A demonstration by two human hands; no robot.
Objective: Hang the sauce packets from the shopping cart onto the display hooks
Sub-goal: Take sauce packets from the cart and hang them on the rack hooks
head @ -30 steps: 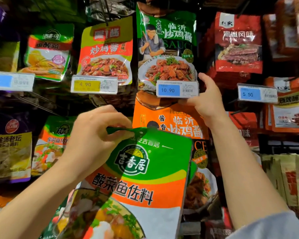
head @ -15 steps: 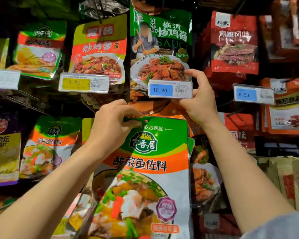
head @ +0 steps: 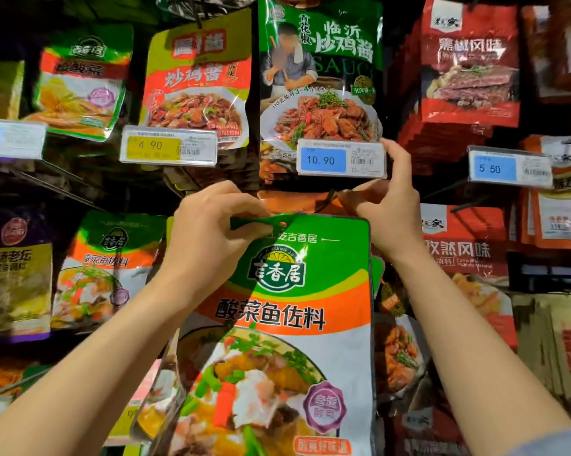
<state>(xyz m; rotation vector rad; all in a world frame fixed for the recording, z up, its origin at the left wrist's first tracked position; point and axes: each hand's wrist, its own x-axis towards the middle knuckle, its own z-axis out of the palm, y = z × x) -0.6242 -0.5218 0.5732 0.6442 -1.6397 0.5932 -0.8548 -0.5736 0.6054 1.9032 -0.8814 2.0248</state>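
One green-and-orange pickled-fish sauce packet [head: 287, 324] is held up at centre frame, in front of the display. Its top edge is pinched at the green header strip by the left hand [head: 208, 238], thumb and curled fingers closed on the strip just at 9 o'clock of the punched hang hole [head: 282, 224]. The hole is not yet on a hook; a dark wire hook [head: 325, 200] is visible just above it at 12 o'clock, apart from the packet.

The right hand [head: 387, 205] is raised at 2 o'clock of the packet. The blue 10.90 price tag [head: 341, 158] is gripped at its right end between thumb below and fingers above, apparently lifted clear of the hook tip.

Judged progress: this packet is at the threading step, unhung. Matching packets [head: 113, 261] already hang at 9 o'clock; whether these came from the cart cannot be told. The shopping cart is not in view, so the remaining count is unknown.

Surroundings: a yellow 4.90 price tag [head: 169, 147] at 11 o'clock, red packets [head: 468, 64] at 1 o'clock.
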